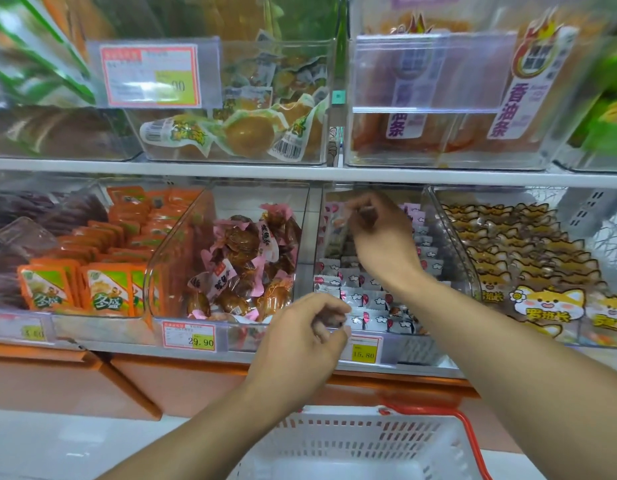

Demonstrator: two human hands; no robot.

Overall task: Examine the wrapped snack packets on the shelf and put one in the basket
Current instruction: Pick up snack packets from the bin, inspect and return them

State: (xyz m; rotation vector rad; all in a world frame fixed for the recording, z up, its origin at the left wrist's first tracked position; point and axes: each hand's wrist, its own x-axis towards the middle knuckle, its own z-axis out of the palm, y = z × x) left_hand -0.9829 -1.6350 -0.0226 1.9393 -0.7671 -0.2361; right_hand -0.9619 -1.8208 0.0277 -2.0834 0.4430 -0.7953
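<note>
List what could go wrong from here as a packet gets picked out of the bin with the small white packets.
1. The right hand reaches deep into the clear bin of tightly rowed white packets; pulling one out could drag its neighbours out of line or over the front edge.
2. The left hand pinches something small and blurred in front of the bin; a loose pinch might drop it.
3. The basket sits low beneath both arms, so a released packet could miss its rim.
</note>
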